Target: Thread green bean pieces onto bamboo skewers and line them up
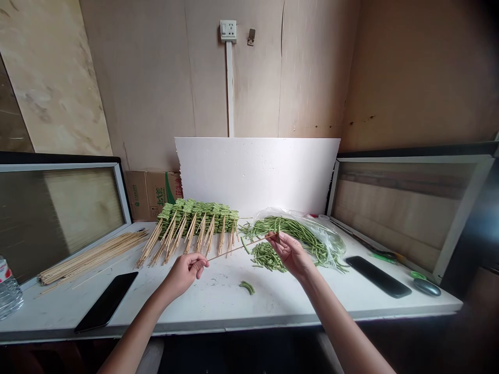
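Note:
My left hand [187,272] is closed in a pinch on the lower end of a thin bamboo skewer [224,254]. The skewer slants up to the right, and one green bean piece [245,245] is threaded across it. At its far tip my right hand [290,253] is pinched on what looks like another green bean piece, mostly covered by the fingers. Under and behind this hand lie a pile of cut bean pieces [267,257] and long green beans [288,228] in a clear plastic bag [337,241]. A few cut pieces [247,287] rest nearer the front edge.
Filled bean skewers [198,213] are stacked at the back left, sticks forward. Left of them lies a bundle of bare skewers [93,254]. Phones [107,301] [378,276] lie on both sides, with a computer mouse [427,286] at right and a bottle [10,291] at far left.

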`<state>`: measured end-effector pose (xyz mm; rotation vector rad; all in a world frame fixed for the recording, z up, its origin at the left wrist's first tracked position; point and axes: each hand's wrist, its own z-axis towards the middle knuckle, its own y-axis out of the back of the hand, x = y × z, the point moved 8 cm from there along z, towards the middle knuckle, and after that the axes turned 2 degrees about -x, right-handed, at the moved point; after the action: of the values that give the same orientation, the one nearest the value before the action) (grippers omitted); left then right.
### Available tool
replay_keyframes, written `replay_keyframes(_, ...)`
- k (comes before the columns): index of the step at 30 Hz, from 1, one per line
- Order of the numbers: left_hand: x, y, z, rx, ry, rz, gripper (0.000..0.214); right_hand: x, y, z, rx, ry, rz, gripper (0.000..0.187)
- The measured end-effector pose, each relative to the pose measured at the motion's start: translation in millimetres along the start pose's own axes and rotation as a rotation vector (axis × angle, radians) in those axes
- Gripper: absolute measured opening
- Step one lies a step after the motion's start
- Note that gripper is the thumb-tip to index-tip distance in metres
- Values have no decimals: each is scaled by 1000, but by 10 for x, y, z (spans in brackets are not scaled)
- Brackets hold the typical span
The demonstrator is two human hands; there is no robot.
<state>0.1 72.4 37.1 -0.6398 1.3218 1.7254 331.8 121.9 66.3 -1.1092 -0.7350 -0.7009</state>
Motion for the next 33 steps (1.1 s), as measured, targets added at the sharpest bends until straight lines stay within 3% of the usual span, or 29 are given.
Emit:
replay_keyframes(7,-15,14,-18,6,0,33,41,38,-12,5,17,35,-34,23)
replay_keyframes(17,-35,55,-15,-33,-39,66,36,133,-26,-30,-82,91,-80,28)
replay_keyframes(33,-59,91,-14,-53,-58,136,36,27,-47,-33,-72,97,-102,28)
